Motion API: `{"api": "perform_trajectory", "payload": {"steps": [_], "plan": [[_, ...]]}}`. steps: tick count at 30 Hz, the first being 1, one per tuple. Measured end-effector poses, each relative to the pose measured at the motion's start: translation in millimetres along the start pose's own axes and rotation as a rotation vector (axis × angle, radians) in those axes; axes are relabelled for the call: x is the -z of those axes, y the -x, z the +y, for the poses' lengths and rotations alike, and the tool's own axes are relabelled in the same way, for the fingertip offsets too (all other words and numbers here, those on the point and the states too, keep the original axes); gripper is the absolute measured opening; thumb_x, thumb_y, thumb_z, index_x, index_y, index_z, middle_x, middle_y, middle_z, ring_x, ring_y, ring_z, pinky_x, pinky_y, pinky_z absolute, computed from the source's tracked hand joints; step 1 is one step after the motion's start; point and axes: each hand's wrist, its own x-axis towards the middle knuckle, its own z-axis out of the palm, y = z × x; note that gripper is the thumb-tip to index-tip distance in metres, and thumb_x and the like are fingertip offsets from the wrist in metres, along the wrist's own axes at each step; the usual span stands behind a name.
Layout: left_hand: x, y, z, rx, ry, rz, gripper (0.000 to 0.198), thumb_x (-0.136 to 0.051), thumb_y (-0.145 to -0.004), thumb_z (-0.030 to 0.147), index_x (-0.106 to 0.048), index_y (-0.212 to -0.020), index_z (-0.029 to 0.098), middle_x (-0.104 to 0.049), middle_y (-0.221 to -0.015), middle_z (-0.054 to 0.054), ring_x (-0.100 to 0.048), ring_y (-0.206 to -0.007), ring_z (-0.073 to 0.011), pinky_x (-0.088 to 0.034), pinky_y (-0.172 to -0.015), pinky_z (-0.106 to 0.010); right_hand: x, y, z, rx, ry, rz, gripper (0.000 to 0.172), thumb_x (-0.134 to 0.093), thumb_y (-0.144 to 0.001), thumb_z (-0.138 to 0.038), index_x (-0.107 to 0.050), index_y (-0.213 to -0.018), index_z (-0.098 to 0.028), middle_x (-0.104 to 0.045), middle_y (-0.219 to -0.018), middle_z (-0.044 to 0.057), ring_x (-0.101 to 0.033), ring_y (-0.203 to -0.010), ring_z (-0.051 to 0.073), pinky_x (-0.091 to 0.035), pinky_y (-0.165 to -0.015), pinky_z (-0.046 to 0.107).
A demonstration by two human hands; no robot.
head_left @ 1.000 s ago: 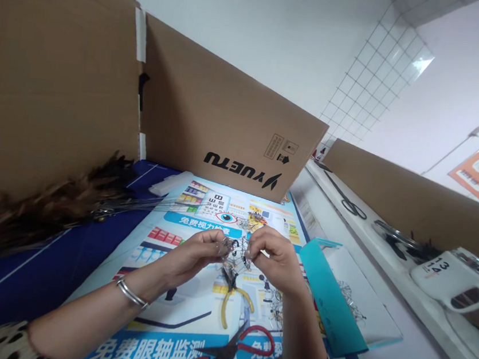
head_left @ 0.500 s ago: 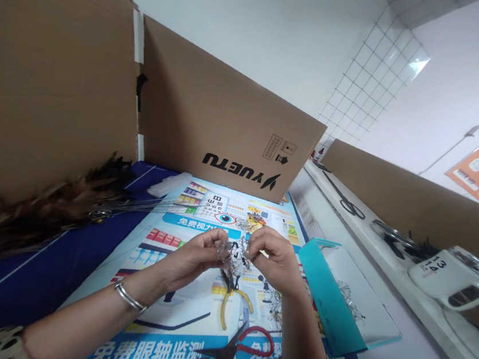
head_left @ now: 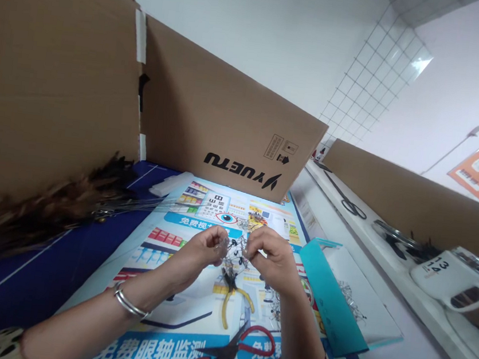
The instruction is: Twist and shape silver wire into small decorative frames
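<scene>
Both hands are raised over a printed sheet in the middle of the head view. My left hand [head_left: 201, 256], with a silver bangle at the wrist, pinches a thin, shiny wire-like piece. Facing it, my right hand [head_left: 270, 256] has its thumb and index finger pinched on fine wire too small to make out well. Thin wires with small black pieces [head_left: 237, 248] show between the hands. Just below lie pliers with yellow handles [head_left: 225, 310]. Nearer to me rest red-handled scissors [head_left: 226, 352], their blades apart.
Brown feathers [head_left: 59, 199] lie at the left beside a cardboard wall [head_left: 225, 109]. A teal box [head_left: 332, 296] with wire pieces stands at the right. On the shelf beyond are a white mug [head_left: 444, 280] and black scissors [head_left: 351, 206]. More wire pieces [head_left: 274, 307] lie by my right forearm.
My left hand has shifted slightly, its fingers turned a little and its wrist slightly to the right. My right hand has stayed nearly in place.
</scene>
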Motion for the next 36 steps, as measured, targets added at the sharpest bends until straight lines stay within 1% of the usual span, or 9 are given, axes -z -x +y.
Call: {"api": "perform_trajectory", "payload": {"steps": [4, 8, 10, 12, 16, 22, 27, 30, 36], "plan": [[2.2, -2, -2, 0.072, 0.151, -0.013, 0.015, -0.062, -0.067, 0.013, -0.055, -0.079, 0.018, -0.053, -0.073, 0.001, -0.05, -0.067, -0.0112, -0.041, -0.06, -0.023, 6, 3, 4, -0.048, -0.073, 0.036, 0.013, -0.058, -0.073, -0.007, -0.059, -0.067, -0.019, -0.055, -0.078, 0.003, -0.054, -0.074, 0.014, -0.045, -0.069, 0.029], [-1.2, 0, -7, 0.199, 0.378, -0.16, 0.021, -0.059, -0.067, 0.011, -0.054, -0.086, 0.018, -0.057, -0.091, -0.004, -0.056, -0.089, -0.0207, -0.046, -0.072, -0.033, 10, 3, 11, -0.065, -0.147, 0.027, 0.012, -0.06, -0.071, -0.007, -0.059, -0.067, -0.018, -0.054, -0.079, 0.003, -0.053, -0.074, 0.014, -0.044, -0.066, 0.028], [-3.4, 2, -9, 0.253, 0.447, -0.256, 0.025, -0.058, -0.068, 0.01, -0.054, -0.091, 0.018, -0.057, -0.094, -0.006, -0.058, -0.086, -0.0213, -0.046, -0.071, -0.034, 11, 1, 15, -0.07, -0.173, 0.011, 0.011, -0.061, -0.071, -0.008, -0.058, -0.066, -0.018, -0.054, -0.078, 0.003, -0.053, -0.073, 0.014, -0.044, -0.065, 0.028], [-4.9, 4, -10, 0.274, 0.475, -0.294, 0.023, -0.058, -0.07, 0.01, -0.055, -0.092, 0.016, -0.056, -0.09, -0.006, -0.058, -0.076, -0.0171, -0.046, -0.066, -0.031, 12, 1, 19, -0.077, -0.211, 0.008, 0.01, -0.062, -0.071, -0.011, -0.057, -0.066, -0.018, -0.054, -0.077, 0.003, -0.052, -0.071, 0.013, -0.044, -0.064, 0.028], [-6.7, 6, -9, 0.274, 0.478, -0.252, 0.017, -0.062, -0.074, 0.01, -0.055, -0.088, 0.016, -0.053, -0.077, -0.001, -0.053, -0.063, -0.0091, -0.045, -0.061, -0.023, 15, 0, 24, -0.106, -0.316, 0.029, 0.012, -0.066, -0.071, -0.019, -0.055, -0.065, -0.018, -0.052, -0.077, 0.003, -0.052, -0.067, 0.013, -0.045, -0.059, 0.027], [-12.2, 13, -6, 0.301, 0.394, -0.234, 0.02, -0.066, -0.072, 0.012, -0.054, -0.086, 0.018, -0.05, -0.064, 0.003, -0.05, -0.053, -0.0079, -0.042, -0.053, -0.021, 17, 1, 28, -0.108, -0.374, 0.023, 0.022, -0.071, -0.067, -0.029, -0.053, -0.061, -0.017, -0.051, -0.074, 0.002, -0.051, -0.062, 0.012, -0.044, -0.053, 0.026], [-14.6, 18, -1, 0.233, 0.325, -0.207, 0.017, -0.065, -0.071, 0.01, -0.055, -0.084, 0.016, -0.054, -0.07, 0.001, -0.053, -0.056, -0.0085, -0.041, -0.056, -0.021, 18, 3, 28, -0.138, -0.452, 0.121, 0.03, -0.074, -0.062, -0.033, -0.049, -0.058, -0.018, -0.047, -0.069, 0.0, -0.05, -0.061, 0.012, -0.043, -0.05, 0.024], [-14.8, 20, 5, 0.241, 0.335, -0.251, 0.017, -0.063, -0.073, 0.01, -0.056, -0.087, 0.016, -0.058, -0.079, -0.003, -0.055, -0.059, -0.0097, -0.042, -0.058, -0.023, 17, 3, 30, -0.148, -0.517, 0.196, 0.041, -0.075, -0.059, -0.04, -0.04, -0.053, -0.018, -0.042, -0.065, 0.0, -0.048, -0.062, 0.013, -0.039, -0.044, 0.022], [-18.1, 23, 9, 0.249, 0.385, -0.259, 0.015, -0.062, -0.075, 0.015, -0.06, -0.09, 0.016, -0.057, -0.081, -0.003, -0.05, -0.059, -0.0075, -0.041, -0.058, -0.022, 8, 3, 41, -0.177, -0.526, 0.2, 0.051, -0.072, -0.063, -0.036, -0.026, -0.047, -0.018, -0.033, -0.056, -0.002, -0.04, -0.056, 0.012, -0.032, -0.041, 0.02]]}}
